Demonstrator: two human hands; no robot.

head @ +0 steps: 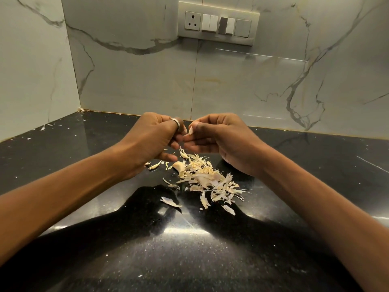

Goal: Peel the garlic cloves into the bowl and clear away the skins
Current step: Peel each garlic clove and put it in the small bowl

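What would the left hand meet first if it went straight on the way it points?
The garlic clove pinched between both hands, then the right hand; the left hand points across at them, seemingly touching.

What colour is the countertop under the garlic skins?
The countertop is glossy black with pale speckles, seen in the head view.
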